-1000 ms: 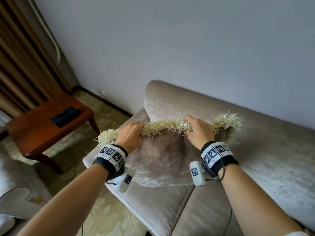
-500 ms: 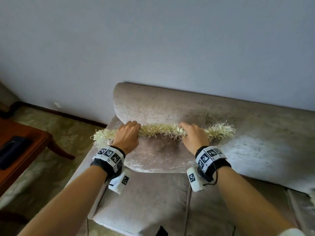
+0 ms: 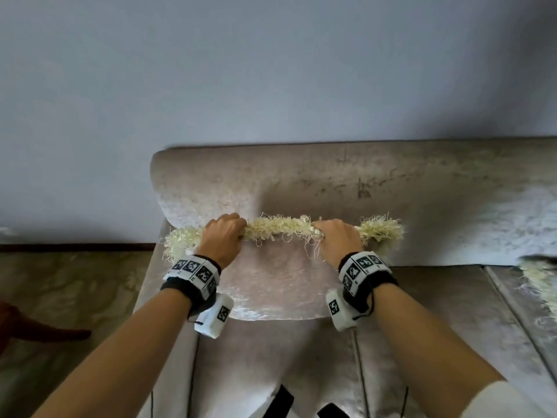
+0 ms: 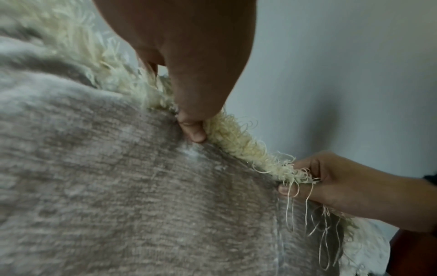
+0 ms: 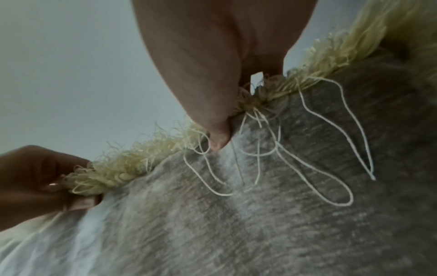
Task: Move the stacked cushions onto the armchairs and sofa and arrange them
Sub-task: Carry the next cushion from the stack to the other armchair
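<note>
Gripping the cream fringe [image 3: 277, 226] along the top edge of a grey velvet cushion [image 3: 271, 285], the left hand [image 3: 223, 236] and right hand [image 3: 337, 239] each curl fingers over it, thumbs pinching from the front. The cushion stands upright on the sofa [image 3: 391, 188] seat, at its left end, in front of the backrest; whether it leans against it is hard to tell. A second fringed cushion [image 3: 539, 285] shows at the right edge. Behind the sofa rises a plain wall [image 3: 271, 70].
</note>
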Tool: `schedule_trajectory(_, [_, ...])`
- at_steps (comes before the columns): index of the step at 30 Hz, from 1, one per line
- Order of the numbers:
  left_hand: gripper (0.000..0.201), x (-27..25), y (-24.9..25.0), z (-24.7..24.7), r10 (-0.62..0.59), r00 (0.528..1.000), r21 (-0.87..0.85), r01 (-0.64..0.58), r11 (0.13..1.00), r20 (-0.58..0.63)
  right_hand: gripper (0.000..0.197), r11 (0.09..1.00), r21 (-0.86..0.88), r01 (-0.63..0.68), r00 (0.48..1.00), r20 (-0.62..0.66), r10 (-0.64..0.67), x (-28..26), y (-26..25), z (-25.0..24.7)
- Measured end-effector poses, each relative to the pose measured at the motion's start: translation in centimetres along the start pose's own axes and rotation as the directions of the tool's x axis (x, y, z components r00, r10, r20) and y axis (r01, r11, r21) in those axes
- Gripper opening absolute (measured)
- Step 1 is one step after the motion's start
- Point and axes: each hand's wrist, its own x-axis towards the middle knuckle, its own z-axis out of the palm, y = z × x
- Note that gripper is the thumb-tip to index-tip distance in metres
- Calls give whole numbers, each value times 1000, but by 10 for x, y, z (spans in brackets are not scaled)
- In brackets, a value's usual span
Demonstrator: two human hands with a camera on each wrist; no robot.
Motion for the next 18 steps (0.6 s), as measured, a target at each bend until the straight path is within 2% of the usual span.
schedule_trajectory(4, [18,8,-22,34,7,998,65,-11,998,59,46,1000,-27,-13,999,44,15,15,-4,42])
schedule_trajectory(10, [18,30,-35,56,-36,998,100,31,994,46,44,997,-74,6,999,-33,-9,44,-3,64])
schedule_trajectory(12, [16,41,-39,53,-55,998,98,51,994,34,46,999,-48,12,995,-98,-17,57,-3,62])
schedule_trajectory(15, [7,50,-42,57,-123,991,154,114,982,54,33,997,70,-18,984,-176,30,72,-2,59])
schedule_trajectory(16, [11,51,-44,62,-137,990,182,126,975,45,32,995,103,-20,985,-167,37,76,-1,61])
schedule_trajectory(18, [33,48,-46,73,-117,992,170,106,980,54,43,990,142,-18,994,-104,33,75,0,68])
